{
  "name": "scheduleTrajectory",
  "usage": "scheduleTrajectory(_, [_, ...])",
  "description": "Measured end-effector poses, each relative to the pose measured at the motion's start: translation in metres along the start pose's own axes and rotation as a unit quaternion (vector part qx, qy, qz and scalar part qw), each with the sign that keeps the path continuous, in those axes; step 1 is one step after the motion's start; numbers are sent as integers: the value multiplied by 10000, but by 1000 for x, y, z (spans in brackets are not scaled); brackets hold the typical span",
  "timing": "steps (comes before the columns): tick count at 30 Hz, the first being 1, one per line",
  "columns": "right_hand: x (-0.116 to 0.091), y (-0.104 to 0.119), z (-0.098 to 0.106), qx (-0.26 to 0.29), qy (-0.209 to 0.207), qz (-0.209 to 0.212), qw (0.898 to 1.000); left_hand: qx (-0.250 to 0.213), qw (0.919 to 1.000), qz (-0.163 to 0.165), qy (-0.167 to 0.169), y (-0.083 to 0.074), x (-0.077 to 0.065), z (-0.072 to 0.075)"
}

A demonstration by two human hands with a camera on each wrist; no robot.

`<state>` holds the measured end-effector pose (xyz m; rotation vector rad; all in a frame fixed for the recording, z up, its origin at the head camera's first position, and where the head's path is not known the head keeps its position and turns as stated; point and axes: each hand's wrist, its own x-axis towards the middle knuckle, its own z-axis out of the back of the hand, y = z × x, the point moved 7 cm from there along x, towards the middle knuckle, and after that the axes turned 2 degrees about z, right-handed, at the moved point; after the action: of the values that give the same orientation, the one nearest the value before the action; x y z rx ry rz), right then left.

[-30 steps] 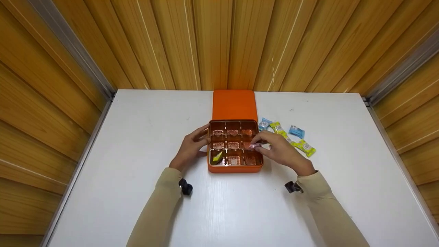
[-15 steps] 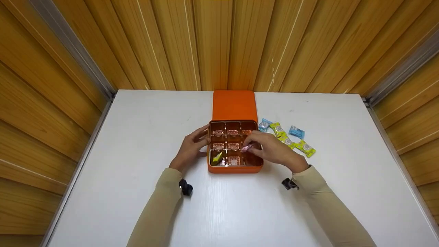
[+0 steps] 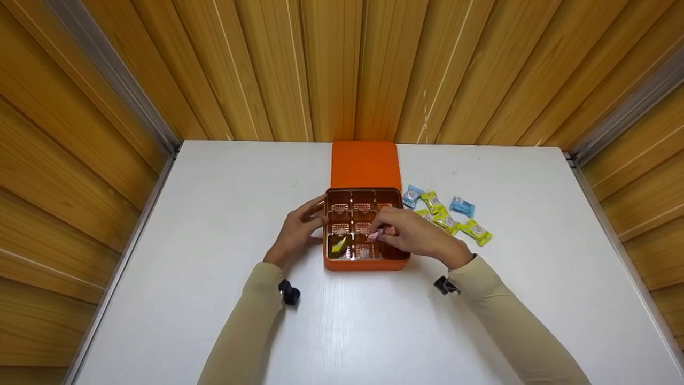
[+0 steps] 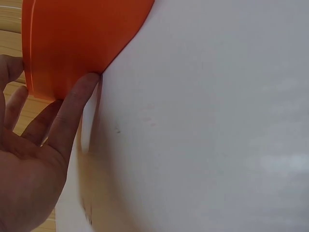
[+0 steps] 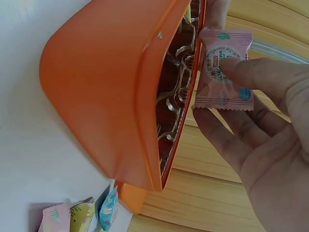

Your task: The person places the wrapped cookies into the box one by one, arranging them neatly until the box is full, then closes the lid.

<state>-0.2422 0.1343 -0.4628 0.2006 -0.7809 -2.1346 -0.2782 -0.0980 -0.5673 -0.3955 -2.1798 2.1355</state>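
Observation:
An orange tin (image 3: 366,264) holds a clear tray with square compartments. One yellow-green wrapped candy (image 3: 338,246) lies in its front left compartment. My left hand (image 3: 295,230) rests against the tin's left side, fingertips on the wall, as the left wrist view also shows with the hand (image 4: 43,159) extended. Between thumb and fingers, my right hand (image 3: 417,232) pinches a pink wrapped candy (image 5: 224,72). In the head view this pink candy (image 3: 377,233) is over the front middle part of the tray, and my right hand hides the right-hand compartments.
Several yellow wrapped candies (image 3: 476,231) and two blue ones, one nearer the tin (image 3: 412,196), lie right of it on the white table (image 3: 214,214). Another pink candy (image 5: 55,218) shows in the right wrist view. The orange lid (image 3: 365,164) extends behind the tin, toward the wood-patterned wall (image 3: 347,69).
My right hand has moved left across the tin with the pink candy, from the right column toward the front middle, uncovering more yellow candies. My left hand has stayed in place.

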Motion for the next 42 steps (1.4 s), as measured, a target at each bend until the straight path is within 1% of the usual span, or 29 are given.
scheduleTrajectory(4, [4,3,-4,107,93,133,9998,-20,10000,20,-20,0,0,0])
scheduleTrajectory(13, [11,8,-11,51,211,238,9995,38,10000,72,-38,2,0,1])
scheduleTrajectory(22, [13,8,-20,134,421,37,9990,164,9998,113,-93,0,-1,1])
scheduleTrajectory(27, [13,6,-24,177,489,-22,9986,127,9998,127,-109,0,0,1])
scheduleTrajectory(32, [13,5,-25,202,486,-11,9986,82,9998,133,-116,0,0,1])
scheduleTrajectory(37, [13,3,-24,218,493,-11,9985,111,9999,68,-74,-1,0,1])
scheduleTrajectory(42, [12,6,-22,199,577,112,9981,44,10000,31,-46,-1,-1,1])
